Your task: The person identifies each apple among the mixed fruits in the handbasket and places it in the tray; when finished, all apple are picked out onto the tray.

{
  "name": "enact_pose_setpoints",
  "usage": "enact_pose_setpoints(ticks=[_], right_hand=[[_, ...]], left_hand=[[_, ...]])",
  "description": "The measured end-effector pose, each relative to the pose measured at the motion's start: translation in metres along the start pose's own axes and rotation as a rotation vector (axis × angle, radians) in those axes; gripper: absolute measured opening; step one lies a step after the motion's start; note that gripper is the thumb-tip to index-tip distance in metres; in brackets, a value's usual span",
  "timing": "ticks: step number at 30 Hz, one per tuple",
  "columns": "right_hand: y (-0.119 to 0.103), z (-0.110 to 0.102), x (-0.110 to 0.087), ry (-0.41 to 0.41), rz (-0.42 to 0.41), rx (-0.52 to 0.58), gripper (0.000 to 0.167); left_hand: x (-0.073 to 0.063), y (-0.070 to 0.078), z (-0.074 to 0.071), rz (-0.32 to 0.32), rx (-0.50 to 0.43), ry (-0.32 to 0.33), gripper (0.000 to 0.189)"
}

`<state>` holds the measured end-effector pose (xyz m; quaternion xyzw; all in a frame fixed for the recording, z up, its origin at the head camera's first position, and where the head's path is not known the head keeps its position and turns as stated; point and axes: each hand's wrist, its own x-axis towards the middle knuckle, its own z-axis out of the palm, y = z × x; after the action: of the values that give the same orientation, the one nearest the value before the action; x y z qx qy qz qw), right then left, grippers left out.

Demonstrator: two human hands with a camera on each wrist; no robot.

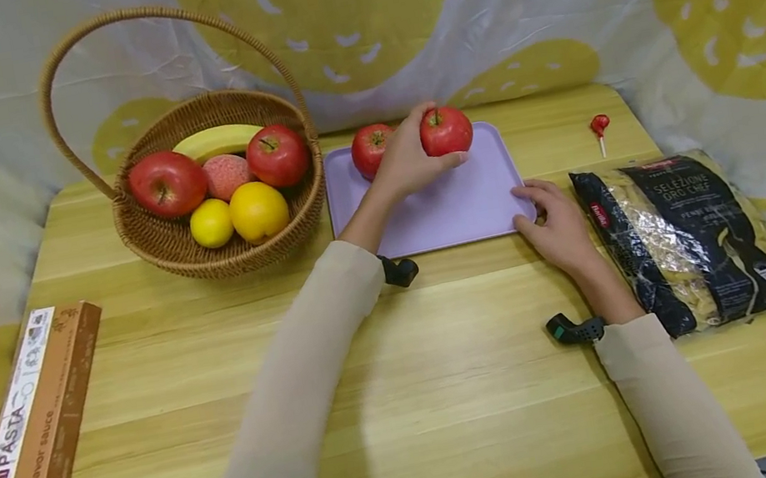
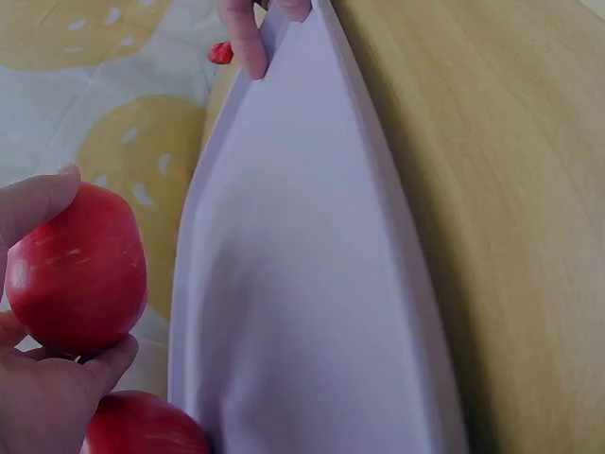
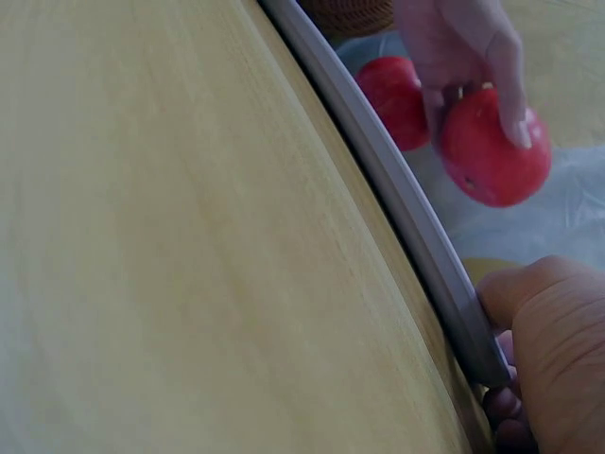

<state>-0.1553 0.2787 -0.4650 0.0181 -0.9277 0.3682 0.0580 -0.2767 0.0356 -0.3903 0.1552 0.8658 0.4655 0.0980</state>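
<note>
My left hand [image 1: 412, 156] grips a red apple [image 1: 447, 131] above the back of a lilac tray [image 1: 455, 214]. In the left wrist view, thumb and fingers curl round this apple [image 2: 80, 270], clear of the tray surface. A second red apple [image 1: 370, 148] sits at the tray's back left, partly behind the left hand. At the tray's right front corner, my right hand [image 1: 554, 225] pinches the rim; the right wrist view shows its thumb [image 3: 529, 288] at the rim and fingers curled beneath.
A wicker basket [image 1: 227, 261] with a tall handle holds apples, a banana and other fruit at left. A pasta bag [image 1: 695, 237] lies right of my right hand, a red lollipop [image 1: 600, 125] behind it. A long pasta box [image 1: 29, 442] lies at the left edge.
</note>
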Motion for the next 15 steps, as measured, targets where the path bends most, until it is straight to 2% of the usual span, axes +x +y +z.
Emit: enact_pose_setpoints(ticks=[5, 11, 15], right_hand=[[-0.001, -0.002, 0.000, -0.003, 0.001, -0.007, 0.047], [0.000, -0.003, 0.000, 0.003, 0.007, -0.012, 0.047], [-0.001, 0.000, -0.001, -0.011, 0.003, -0.009, 0.047]], left_hand=[[0.007, -0.003, 0.014, -0.008, -0.019, 0.004, 0.092], [0.013, -0.002, 0.032, -0.081, -0.016, 0.099, 0.090], [0.011, -0.005, 0.037, -0.137, -0.028, 0.168, 0.088]])
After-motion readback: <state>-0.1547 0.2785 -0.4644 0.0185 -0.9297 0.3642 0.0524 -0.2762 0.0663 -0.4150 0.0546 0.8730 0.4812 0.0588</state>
